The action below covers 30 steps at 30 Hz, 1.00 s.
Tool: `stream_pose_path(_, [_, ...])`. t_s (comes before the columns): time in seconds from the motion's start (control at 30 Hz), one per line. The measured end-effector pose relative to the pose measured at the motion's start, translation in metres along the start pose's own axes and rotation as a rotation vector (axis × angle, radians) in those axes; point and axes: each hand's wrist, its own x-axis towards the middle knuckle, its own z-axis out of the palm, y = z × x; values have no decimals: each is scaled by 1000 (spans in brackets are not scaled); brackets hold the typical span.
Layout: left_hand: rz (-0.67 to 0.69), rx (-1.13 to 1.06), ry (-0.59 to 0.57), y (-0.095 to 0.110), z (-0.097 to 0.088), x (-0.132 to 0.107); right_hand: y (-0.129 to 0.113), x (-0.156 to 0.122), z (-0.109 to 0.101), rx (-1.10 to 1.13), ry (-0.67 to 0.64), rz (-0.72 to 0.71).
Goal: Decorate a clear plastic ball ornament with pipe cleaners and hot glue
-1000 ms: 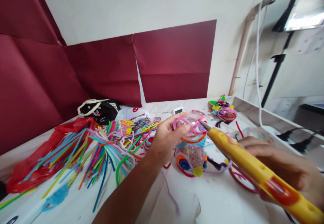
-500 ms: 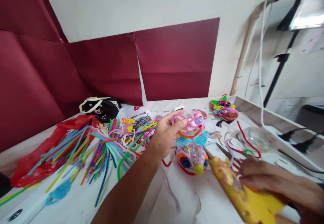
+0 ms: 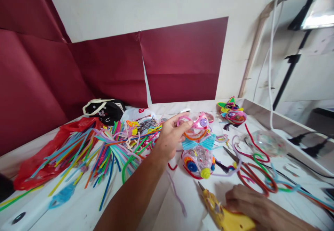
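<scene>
My left hand (image 3: 169, 135) is closed on a clear plastic craft figure (image 3: 197, 128), raised above the table. Pink and orange pipe cleaners trim it, with a purple button-like eye and a light-blue pleated bow at its lower edge. My right hand (image 3: 247, 203) is wrapped around a yellow hot glue gun (image 3: 221, 213) low on the right, its metal nozzle pointing up and left. Just below the left hand's piece sits another clear decorated figure (image 3: 198, 163) with blue eyes and a yellow pompom nose. The right palm is partly hidden.
Pipe cleaners (image 3: 109, 154) lie heaped on the left, some over a red plastic bag (image 3: 33, 168). Scissors (image 3: 257, 175) with red handles lie right of centre. Behind them are a clear plastic container (image 3: 268, 142) and a colourful finished-looking figure (image 3: 233, 112). A black bag (image 3: 104, 111) stands at the back.
My right hand has brought the glue gun down and to the left, away from the raised figure, uncovering the scissors. My left hand has hardly moved.
</scene>
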Motion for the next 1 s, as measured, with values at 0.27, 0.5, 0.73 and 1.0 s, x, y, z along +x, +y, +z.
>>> stream_pose_path(0.27, [-30, 28, -3, 0, 1, 1, -19, 20, -13, -64, -171, 61])
stream_pose_path(0.5, [-7, 66, -1, 1, 5, -3, -37, 48, -40, -228, 467, 78])
stream_pose_path(0.73, [-4, 34, -1, 2, 9, -5, -40, 112, -54, 99, 750, 271])
stream_pose_path(1.0, [-14, 63, -2, 7, 9, -7, -34, 137, -53, 340, 733, 333])
